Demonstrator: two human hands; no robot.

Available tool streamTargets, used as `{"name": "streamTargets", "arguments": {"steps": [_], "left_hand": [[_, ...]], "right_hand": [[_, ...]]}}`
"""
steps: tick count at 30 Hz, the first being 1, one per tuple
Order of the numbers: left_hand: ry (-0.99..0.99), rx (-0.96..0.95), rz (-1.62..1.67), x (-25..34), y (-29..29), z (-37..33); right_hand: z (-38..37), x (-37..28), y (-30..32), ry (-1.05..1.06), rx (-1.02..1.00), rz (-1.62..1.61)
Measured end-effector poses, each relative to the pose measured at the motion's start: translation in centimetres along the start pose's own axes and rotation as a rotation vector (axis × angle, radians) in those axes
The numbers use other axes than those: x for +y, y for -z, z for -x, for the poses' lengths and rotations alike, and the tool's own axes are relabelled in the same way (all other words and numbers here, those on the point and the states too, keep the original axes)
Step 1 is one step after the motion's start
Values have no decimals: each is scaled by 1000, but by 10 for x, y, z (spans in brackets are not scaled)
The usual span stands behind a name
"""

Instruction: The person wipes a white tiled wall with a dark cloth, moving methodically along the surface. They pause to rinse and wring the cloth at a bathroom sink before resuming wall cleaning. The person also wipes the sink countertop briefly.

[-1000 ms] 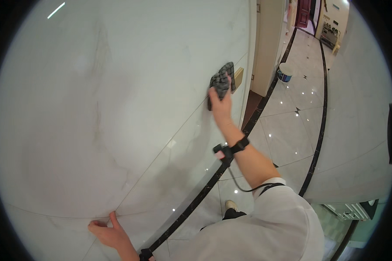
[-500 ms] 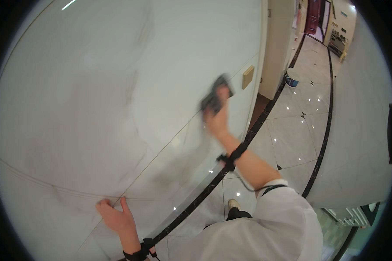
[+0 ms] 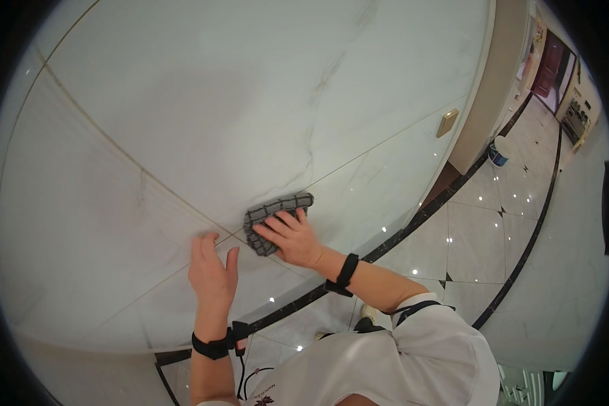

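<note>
A dark grey cloth with a black grid pattern lies folded flat against the white marbled wall. My right hand presses it there, fingers spread over its face, close to where two tile seams cross. Just left of the cloth, my left hand is raised against the wall with its fingers stretched out and nothing in it. A black strap with a small device circles each wrist.
A gold switch plate sits on the wall to the right, before a doorway. Black skirting borders the glossy tiled floor. Further along the hallway stands a white and blue bucket, with a dark red door at the far end.
My right hand has brought the cloth from beside the switch plate down and left along the wall. My left hand has moved up and right, and the view has shifted left.
</note>
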State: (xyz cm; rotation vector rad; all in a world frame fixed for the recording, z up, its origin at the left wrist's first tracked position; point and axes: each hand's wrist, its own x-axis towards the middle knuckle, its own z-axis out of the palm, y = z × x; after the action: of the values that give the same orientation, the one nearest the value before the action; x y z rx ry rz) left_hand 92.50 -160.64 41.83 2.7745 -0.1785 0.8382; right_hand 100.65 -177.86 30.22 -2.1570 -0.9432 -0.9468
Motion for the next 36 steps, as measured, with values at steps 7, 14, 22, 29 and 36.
{"name": "streamTargets", "arguments": {"steps": [7, 14, 22, 29, 36], "left_hand": [[195, -176, -64, -110, 81, 138], [685, -288, -291, -166, 132, 271], [276, -273, -32, -155, 73, 192], [-132, -433, 202, -140, -24, 166], [-66, -1072, 96, -154, -49, 233]], "right_hand": [[-32, 124, 83, -152, 563, 130], [-150, 55, 102, -104, 846, 67], [-20, -57, -51, 465, -197, 77], [234, -13, 21, -1025, -712, -23], [416, -139, 207, -1646, -658, 214]]}}
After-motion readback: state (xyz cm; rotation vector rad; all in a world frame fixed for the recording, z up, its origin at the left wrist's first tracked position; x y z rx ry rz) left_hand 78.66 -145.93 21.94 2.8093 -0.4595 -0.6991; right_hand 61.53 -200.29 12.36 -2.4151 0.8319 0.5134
